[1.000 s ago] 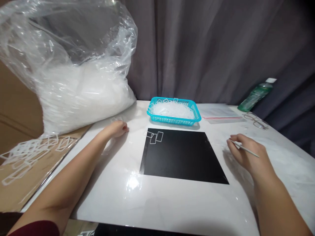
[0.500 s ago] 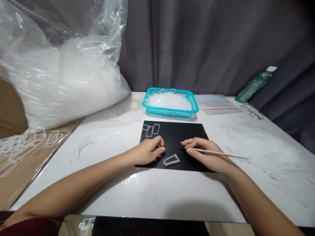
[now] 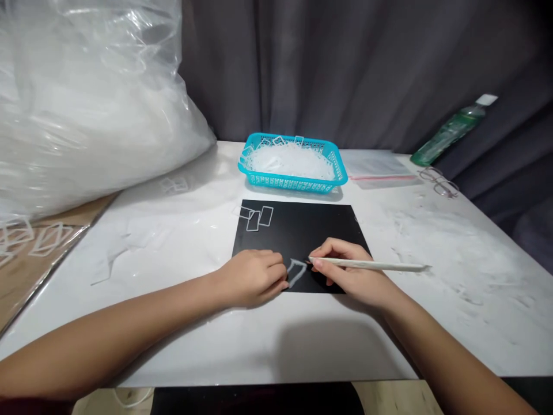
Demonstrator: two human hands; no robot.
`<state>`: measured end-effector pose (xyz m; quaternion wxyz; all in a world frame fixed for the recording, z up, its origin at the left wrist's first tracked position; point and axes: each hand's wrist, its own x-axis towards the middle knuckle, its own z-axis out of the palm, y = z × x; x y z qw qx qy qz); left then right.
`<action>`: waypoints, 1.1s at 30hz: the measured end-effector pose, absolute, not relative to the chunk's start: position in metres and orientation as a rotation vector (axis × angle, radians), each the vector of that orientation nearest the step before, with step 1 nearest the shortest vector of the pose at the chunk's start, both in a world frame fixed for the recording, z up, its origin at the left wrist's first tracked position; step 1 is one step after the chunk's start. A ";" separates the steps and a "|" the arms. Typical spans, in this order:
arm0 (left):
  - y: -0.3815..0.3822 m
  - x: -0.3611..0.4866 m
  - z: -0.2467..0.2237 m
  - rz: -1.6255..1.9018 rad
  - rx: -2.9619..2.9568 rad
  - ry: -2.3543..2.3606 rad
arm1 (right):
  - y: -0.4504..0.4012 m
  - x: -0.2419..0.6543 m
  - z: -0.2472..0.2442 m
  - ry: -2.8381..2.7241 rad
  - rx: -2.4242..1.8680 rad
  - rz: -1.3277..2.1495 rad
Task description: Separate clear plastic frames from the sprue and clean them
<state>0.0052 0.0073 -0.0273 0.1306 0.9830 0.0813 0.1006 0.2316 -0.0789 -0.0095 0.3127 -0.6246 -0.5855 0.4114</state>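
Observation:
On the black mat (image 3: 302, 227) lies a small whitish rectangular frame (image 3: 301, 264), slightly blurred. My left hand (image 3: 257, 278) is closed at the frame's left side, with thumb and curled fingers gripping that edge; part of the frame is hidden behind them. My right hand (image 3: 345, 266) pinches a slim white pen-like tool (image 3: 380, 264) near its tip. That tip points left, right beside the frame's upper right corner, and whether it touches I cannot tell. Several thin white rectangular frames (image 3: 266, 216) overlap at the mat's far left corner.
Beyond the mat stands a blue basket (image 3: 294, 183) heaped with white pieces. A large clear bag (image 3: 95, 127) of white material fills the left. At back right are a zip bag (image 3: 375, 167), glasses (image 3: 440, 183) and a green bottle (image 3: 449, 135). White scraps (image 3: 466, 253) litter the right side.
My left hand has moved to the frame and closed on its edge; the frame has turned. My right hand has brought the tool's tip left, close to the frame. The view has shifted slightly.

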 end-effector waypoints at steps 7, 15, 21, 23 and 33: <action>-0.002 0.007 -0.027 0.364 2.786 0.425 | -0.082 0.227 -0.006 -1.536 -1.644 1.110; 0.036 -0.004 -0.024 0.404 2.823 -0.028 | -0.079 0.212 -0.009 -1.607 -1.665 1.106; 0.039 -0.004 -0.027 0.359 2.780 -0.145 | -0.078 0.205 -0.014 -1.630 -1.687 1.143; 0.039 -0.004 -0.029 0.351 2.772 -0.146 | -0.079 0.205 -0.014 -1.632 -1.695 1.149; 0.038 -0.002 -0.030 0.451 2.758 -0.115 | -0.080 0.204 -0.014 -1.652 -1.725 1.103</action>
